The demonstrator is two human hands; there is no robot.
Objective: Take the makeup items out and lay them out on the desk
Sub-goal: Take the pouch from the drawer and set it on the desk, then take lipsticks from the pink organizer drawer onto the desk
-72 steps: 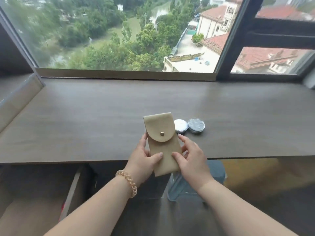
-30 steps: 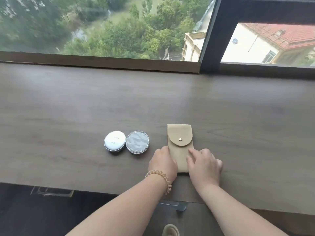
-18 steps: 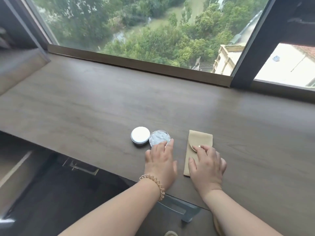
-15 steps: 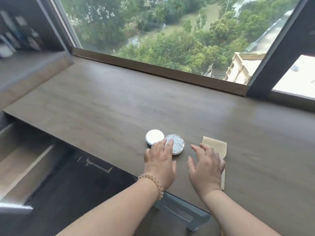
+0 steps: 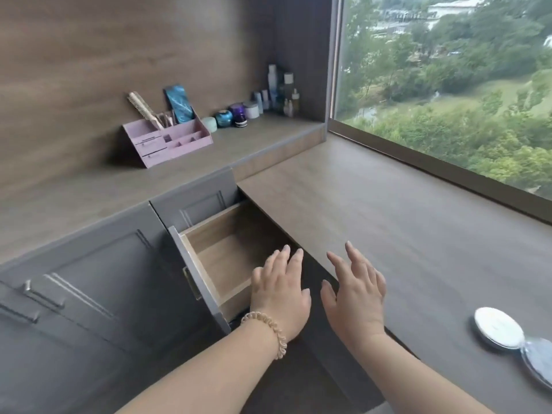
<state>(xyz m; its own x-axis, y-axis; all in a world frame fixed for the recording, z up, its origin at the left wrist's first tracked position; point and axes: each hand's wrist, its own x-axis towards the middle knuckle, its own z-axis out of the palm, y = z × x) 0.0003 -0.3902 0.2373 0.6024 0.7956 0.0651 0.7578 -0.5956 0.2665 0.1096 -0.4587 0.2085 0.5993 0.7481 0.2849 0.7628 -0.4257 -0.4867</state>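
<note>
Both hands hover palm-down with nothing in them: the left hand [image 5: 280,297], a beige spiral band [image 5: 268,327] on its wrist, hangs over the near corner of a pulled-out drawer with a grey front and pale wooden inside [image 5: 227,258], its fingers [image 5: 294,259] straight and slightly apart; the right hand [image 5: 355,297] is just beside it, over the front edge of the long brown wood-grain desk [image 5: 388,210], with its fingers spread wide and touching nothing. The makeup items in sight lie on the desk at the far right, well apart from the hands: a round white compact [image 5: 497,327] and, touching or just beside it, a round silvery compact with a mottled lid [image 5: 537,363], cut off by the edge of the view. To the left, a raised wooden counter carries a pink plastic organiser with small drawers [image 5: 170,138], which holds a pale wooden hairbrush [image 5: 143,110]; beyond it stands a row of small round jars [image 5: 224,118] and a cluster of upright bottles [image 5: 277,88] in the corner. A large window [image 5: 448,85] runs along the far side of the desk and shows green trees
</note>
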